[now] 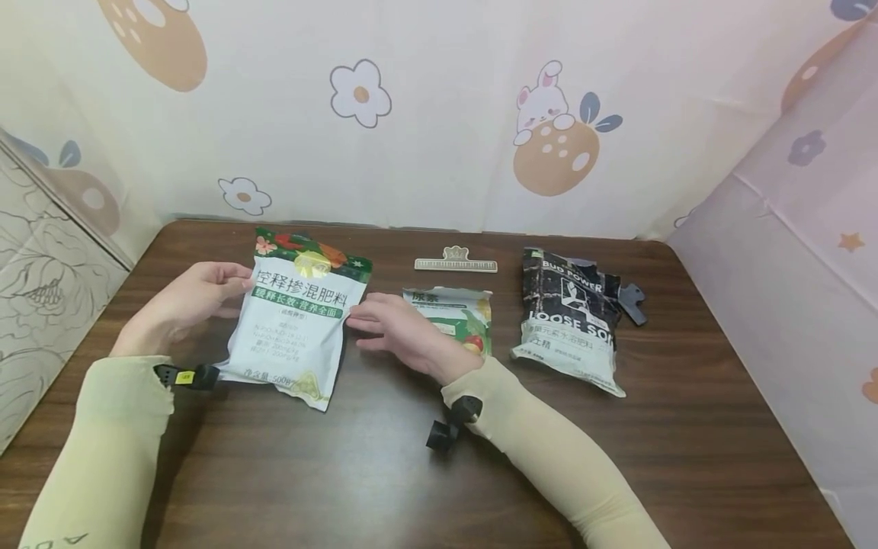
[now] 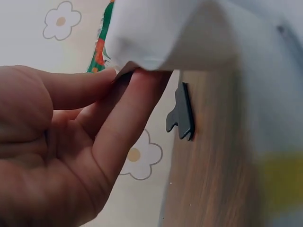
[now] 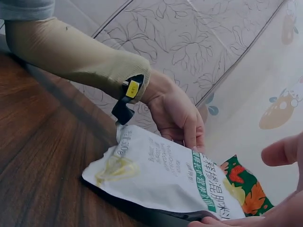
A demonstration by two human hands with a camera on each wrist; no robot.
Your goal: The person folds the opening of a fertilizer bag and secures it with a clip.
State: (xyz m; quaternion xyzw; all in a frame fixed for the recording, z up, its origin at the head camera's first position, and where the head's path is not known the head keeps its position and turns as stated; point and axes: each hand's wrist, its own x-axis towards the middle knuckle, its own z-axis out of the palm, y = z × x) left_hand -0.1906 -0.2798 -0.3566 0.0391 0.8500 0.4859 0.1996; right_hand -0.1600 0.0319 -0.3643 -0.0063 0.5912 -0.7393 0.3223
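A white and green fertilizer bag (image 1: pixel 295 324) with Chinese print is held tilted at the left of the table in the head view. My left hand (image 1: pixel 195 301) pinches its left edge between thumb and fingers, and the left wrist view shows this grip on the white film (image 2: pixel 156 47). At the bag's right edge lies my right hand (image 1: pixel 405 332), its fingers extended against the edge. In the right wrist view the right thumb (image 3: pixel 281 151) stands apart from the bag. Behind the right hand is a smaller white and green bag (image 1: pixel 449 309), partly covered by it.
A black and white "Loose Soil" bag (image 1: pixel 569 324) lies on the right of the brown table (image 1: pixel 384 473). A dark clip (image 1: pixel 632 303) pokes out beside it. Near the back edge sits a pale wide clip (image 1: pixel 456 261). Patterned curtains (image 1: pixel 425 168) enclose the table behind and at the sides.
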